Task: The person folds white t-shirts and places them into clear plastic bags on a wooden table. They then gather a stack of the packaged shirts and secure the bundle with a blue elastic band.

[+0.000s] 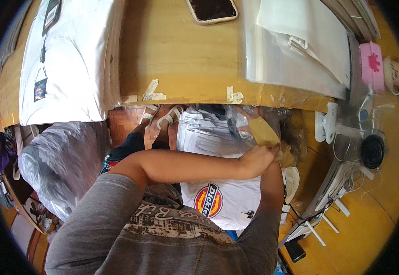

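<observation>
My left forearm crosses from the lower left to the right, and my left hand (256, 161) is closed on a tan, flat piece (263, 130) that sticks up from its fingers. My right forearm rises from the lower right, and my right hand (278, 155) meets the left one at that tan piece, mostly covered by it. Crumpled clear plastic film (236, 120) lies just left of the piece. Beneath both hands is a pile of folded white T-shirts (236, 201) with a round red and yellow logo on the top one.
A wooden table edge (195, 94) with bits of tape runs above the hands. On it are bagged white shirts (66, 59), a phone (212, 10), clear plastic bags (291, 55) and a pink box (372, 64). A full plastic sack (57, 160) is at the left; cables and a black round device (372, 150) are at the right.
</observation>
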Demonstrator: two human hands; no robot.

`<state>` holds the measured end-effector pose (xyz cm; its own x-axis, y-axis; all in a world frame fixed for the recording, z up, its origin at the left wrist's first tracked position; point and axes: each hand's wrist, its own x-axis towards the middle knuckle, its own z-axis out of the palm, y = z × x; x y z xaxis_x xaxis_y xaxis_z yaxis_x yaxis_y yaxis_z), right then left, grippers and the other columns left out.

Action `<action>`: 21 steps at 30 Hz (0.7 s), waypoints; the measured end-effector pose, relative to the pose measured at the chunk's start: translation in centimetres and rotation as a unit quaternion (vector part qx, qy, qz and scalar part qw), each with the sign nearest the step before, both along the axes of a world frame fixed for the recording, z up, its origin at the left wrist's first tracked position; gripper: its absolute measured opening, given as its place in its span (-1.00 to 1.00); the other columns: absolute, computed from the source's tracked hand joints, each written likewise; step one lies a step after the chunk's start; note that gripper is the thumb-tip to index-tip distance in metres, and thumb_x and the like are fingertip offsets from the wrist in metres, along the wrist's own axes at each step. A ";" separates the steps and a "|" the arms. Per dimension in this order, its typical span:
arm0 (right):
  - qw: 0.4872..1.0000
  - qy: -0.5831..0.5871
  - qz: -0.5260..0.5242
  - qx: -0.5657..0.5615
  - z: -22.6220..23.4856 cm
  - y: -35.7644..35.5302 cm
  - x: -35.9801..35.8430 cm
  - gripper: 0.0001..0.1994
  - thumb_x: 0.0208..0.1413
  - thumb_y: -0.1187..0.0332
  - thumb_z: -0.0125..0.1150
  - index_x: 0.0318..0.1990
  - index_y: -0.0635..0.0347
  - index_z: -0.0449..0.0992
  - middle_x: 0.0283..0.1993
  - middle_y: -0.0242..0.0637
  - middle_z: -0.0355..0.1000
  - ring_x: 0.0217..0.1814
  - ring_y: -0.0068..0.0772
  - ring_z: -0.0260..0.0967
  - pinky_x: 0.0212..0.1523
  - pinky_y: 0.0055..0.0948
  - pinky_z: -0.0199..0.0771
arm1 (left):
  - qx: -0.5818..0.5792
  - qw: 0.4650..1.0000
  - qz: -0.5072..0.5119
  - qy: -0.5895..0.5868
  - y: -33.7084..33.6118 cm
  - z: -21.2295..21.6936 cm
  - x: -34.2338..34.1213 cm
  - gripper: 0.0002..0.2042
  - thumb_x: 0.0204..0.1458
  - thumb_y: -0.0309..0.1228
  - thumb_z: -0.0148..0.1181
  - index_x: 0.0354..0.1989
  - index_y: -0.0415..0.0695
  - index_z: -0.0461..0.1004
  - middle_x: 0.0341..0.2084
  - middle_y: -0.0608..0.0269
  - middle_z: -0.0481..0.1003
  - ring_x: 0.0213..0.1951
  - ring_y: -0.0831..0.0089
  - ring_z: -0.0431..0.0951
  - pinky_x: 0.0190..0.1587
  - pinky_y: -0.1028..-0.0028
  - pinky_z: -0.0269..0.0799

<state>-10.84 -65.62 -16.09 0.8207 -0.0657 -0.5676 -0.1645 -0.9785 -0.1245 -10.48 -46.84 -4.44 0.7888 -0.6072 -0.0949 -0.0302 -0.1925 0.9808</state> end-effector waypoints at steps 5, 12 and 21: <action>1.000 0.000 0.021 0.006 0.2 0.2 -1.0 -0.52 -0.25 0.38 0.14 -0.07 0.22 0.22 -0.02 -0.04 0.17 -0.06 -0.13 0.19 -0.09 -0.35 0.22 | 0.032 0.998 0.050 -0.005 0.2 -0.9 2.1 -0.65 -0.24 -0.59 -0.06 -0.17 -0.34 0.21 -0.57 -0.20 0.37 -0.45 -0.02 0.42 -0.44 0.17 0.34; 0.999 -0.012 0.023 0.045 3.5 0.1 -2.3 -0.56 -0.24 0.41 0.13 -0.09 0.20 0.25 -0.01 -0.05 0.16 -0.03 -0.14 0.17 -0.07 -0.36 0.20 | 0.037 0.999 -0.018 0.005 -3.0 1.1 2.3 -0.63 -0.22 -0.57 -0.10 -0.14 -0.35 0.18 -0.52 -0.19 0.39 -0.46 -0.02 0.44 -0.48 0.19 0.38; 0.997 -0.012 0.030 0.072 5.4 0.4 -2.8 -0.60 -0.23 0.45 0.10 -0.12 0.18 0.30 0.00 -0.06 0.16 0.01 -0.15 0.13 -0.04 -0.37 0.17 | 0.093 0.994 0.013 -0.057 -5.1 1.1 2.2 -0.70 -0.22 -0.51 -0.09 -0.25 -0.39 0.28 -0.57 -0.12 0.41 -0.50 0.07 0.47 -0.52 0.23 0.40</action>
